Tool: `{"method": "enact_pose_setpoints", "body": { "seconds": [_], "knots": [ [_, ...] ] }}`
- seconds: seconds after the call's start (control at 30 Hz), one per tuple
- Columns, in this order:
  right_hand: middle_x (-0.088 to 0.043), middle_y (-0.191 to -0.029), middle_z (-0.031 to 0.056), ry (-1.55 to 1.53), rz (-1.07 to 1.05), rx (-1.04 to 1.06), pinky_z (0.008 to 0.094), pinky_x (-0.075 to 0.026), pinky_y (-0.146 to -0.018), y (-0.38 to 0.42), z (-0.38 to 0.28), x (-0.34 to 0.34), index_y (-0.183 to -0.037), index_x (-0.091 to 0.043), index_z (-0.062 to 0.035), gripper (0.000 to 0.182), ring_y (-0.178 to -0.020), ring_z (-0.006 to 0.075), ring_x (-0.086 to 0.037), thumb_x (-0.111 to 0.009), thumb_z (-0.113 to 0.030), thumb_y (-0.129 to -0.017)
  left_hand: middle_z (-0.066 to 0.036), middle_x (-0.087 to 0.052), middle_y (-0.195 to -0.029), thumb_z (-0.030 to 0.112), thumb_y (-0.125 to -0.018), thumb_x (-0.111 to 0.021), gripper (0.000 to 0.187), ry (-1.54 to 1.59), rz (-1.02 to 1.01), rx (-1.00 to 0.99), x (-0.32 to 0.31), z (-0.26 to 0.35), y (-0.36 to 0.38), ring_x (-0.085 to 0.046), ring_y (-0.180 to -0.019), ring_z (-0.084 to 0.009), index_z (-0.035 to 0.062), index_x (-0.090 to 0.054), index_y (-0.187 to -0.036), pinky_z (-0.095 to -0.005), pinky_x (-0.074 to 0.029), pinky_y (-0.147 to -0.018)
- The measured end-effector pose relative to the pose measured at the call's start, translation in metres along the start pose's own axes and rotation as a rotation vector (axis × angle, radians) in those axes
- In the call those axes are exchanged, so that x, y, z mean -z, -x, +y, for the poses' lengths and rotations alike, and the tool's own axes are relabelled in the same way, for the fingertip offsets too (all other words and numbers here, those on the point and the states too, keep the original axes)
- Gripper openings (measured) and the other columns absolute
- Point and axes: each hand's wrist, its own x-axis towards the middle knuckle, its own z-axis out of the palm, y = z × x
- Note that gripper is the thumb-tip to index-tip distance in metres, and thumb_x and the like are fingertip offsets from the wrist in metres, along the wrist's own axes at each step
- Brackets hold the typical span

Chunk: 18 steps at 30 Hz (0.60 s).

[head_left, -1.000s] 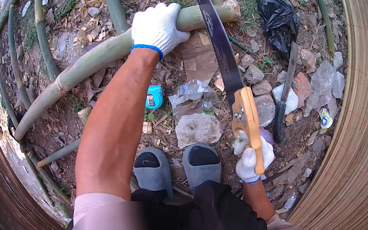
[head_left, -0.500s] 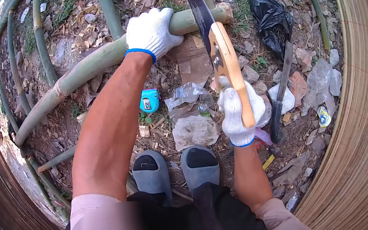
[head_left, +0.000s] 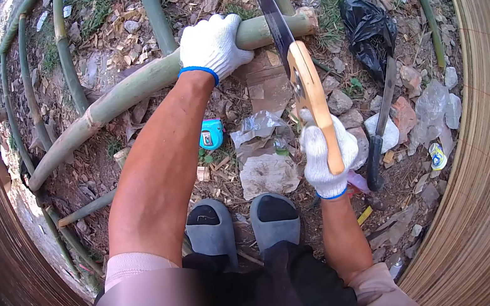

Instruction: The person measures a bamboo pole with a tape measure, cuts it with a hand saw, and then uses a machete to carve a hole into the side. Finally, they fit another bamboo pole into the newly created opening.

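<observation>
My left hand (head_left: 211, 45), in a white knit glove with a blue cuff, is wrapped round a thick green bamboo pole (head_left: 139, 84) close to its right end. In my right hand (head_left: 325, 157), gloved the same way, is a handsaw (head_left: 309, 83) held by its pale wooden handle. The saw's dark blade points away from me and crosses the pole between my left hand and the pole's cut end. A turquoise tape measure (head_left: 211, 134) lies on the ground just right of my left forearm.
A machete (head_left: 384, 114) with a black handle rests on the rubble at right, against a black plastic bag (head_left: 368, 33). More bamboo poles (head_left: 65, 53) lie at the back and left. Bundled thin slats (head_left: 479, 149) line the right side. My sandals (head_left: 275, 218) stand below the pole.
The whole view has shifted, so everything sits slightly farther right and lower. The saw stays across the pole, and both hands keep their holds.
</observation>
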Motion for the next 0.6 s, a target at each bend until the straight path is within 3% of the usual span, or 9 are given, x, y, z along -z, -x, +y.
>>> {"method": "enact_pose_setpoints", "body": {
  "seconds": [0.1, 0.17, 0.23, 0.27, 0.37, 0.47, 0.5, 0.53, 0.6],
  "knots": [
    [-0.069, -0.071, 0.0094, 0.013, -0.003, -0.137, 0.0358, -0.057, -0.06, 0.096, 0.005, 0.046, -0.099, -0.076, 0.006, 0.04, -0.06, 0.0226, -0.07, -0.066, -0.033, -0.097, -0.014, -0.074, -0.107, 0.05, -0.076, -0.081, 0.051, 0.026, 0.058, -0.025, -0.008, 0.001, -0.003, -0.074, -0.098, -0.0338, 0.0169, -0.072, -0.114, -0.0492, -0.058, -0.086],
    [-0.066, -0.062, 0.0061, 0.119, 0.0, -0.119, 0.0288, -0.052, -0.057, 0.101, -0.011, 0.053, -0.1, -0.077, 0.0067, 0.068, -0.055, 0.0142, -0.065, -0.05, -0.056, -0.104, -0.013, -0.074, -0.108, 0.049, -0.076, -0.082, 0.051, -0.005, 0.026, 0.001, -0.003, 0.002, -0.003, -0.074, -0.099, -0.0336, 0.0181, -0.072, -0.116, -0.049, -0.058, -0.087],
    [-0.066, -0.062, 0.0053, 0.168, 0.026, -0.018, 0.0288, -0.051, -0.056, 0.082, 0.003, 0.038, -0.101, -0.077, 0.0069, 0.064, -0.056, 0.0142, -0.065, -0.054, -0.053, -0.104, -0.012, -0.073, -0.11, 0.049, -0.076, -0.082, 0.055, -0.018, -0.026, 0.022, 0.002, 0.002, -0.008, -0.074, -0.101, -0.0331, 0.0182, -0.072, -0.12, -0.0486, -0.058, -0.088],
    [-0.065, -0.063, 0.0045, -0.033, 0.048, -0.124, 0.0293, -0.05, -0.056, 0.062, 0.006, 0.02, -0.105, -0.076, 0.0073, 0.053, -0.057, 0.0144, -0.065, -0.061, -0.043, -0.102, -0.013, -0.073, -0.111, 0.049, -0.076, -0.083, 0.056, -0.01, -0.005, 0.017, 0.0, 0.0, -0.008, -0.074, -0.101, -0.0331, 0.018, -0.071, -0.121, -0.0485, -0.057, -0.088],
    [-0.065, -0.065, 0.0072, 0.036, 0.059, 0.043, 0.0351, -0.049, -0.055, -0.003, 0.01, -0.004, -0.094, -0.069, 0.0017, 0.027, -0.055, 0.022, -0.065, -0.063, -0.025, -0.096, -0.013, -0.073, -0.112, 0.05, -0.077, -0.083, 0.059, -0.01, -0.024, 0.006, -0.001, 0.001, -0.002, -0.073, -0.101, -0.0335, 0.0179, -0.071, -0.124, -0.0485, -0.057, -0.089],
    [-0.067, -0.066, 0.0067, 0.053, 0.009, -0.014, 0.0321, -0.052, -0.057, 0.038, 0.01, 0.016, -0.102, -0.073, 0.0059, 0.04, -0.056, 0.0171, -0.065, -0.066, -0.033, -0.098, -0.013, -0.073, -0.113, 0.05, -0.075, -0.083, 0.06, 0.025, -0.035, 0.004, 0.003, 0.002, -0.004, -0.073, -0.102, -0.0333, 0.0186, -0.071, -0.126, -0.0487, -0.057, -0.09],
    [-0.071, -0.077, 0.0135, -0.092, 0.026, -0.138, 0.0367, -0.055, -0.059, 0.072, 0.009, 0.03, -0.099, -0.075, 0.0043, 0.032, -0.062, 0.0269, -0.07, -0.069, -0.026, -0.093, -0.013, -0.073, -0.111, 0.05, -0.075, -0.083, 0.059, 0.018, 0.026, 0.0, -0.003, 0.0, -0.004, -0.073, -0.101, -0.0333, 0.0182, -0.071, -0.123, -0.0484, -0.057, -0.09],
    [-0.07, -0.071, 0.0108, -0.001, 0.021, -0.155, 0.0364, -0.057, -0.059, 0.102, 0.011, 0.045, -0.098, -0.076, 0.0057, 0.041, -0.06, 0.0238, -0.07, -0.066, -0.034, -0.095, -0.013, -0.073, -0.11, 0.05, -0.074, -0.083, 0.058, 0.011, 0.038, -0.006, -0.005, 0.0, -0.004, -0.073, -0.1, -0.0335, 0.0181, -0.072, -0.122, -0.0483, -0.058, -0.089],
    [-0.07, -0.069, 0.0109, 0.008, 0.012, -0.131, 0.0363, -0.057, -0.059, 0.11, 0.008, 0.048, -0.097, -0.076, 0.0061, 0.039, -0.059, 0.025, -0.07, -0.065, -0.032, -0.096, -0.013, -0.073, -0.109, 0.05, -0.074, -0.083, 0.057, 0.0, 0.043, -0.003, -0.007, -0.002, -0.003, -0.074, -0.099, -0.0337, 0.018, -0.072, -0.121, -0.0482, -0.058, -0.088]
  ]
}}
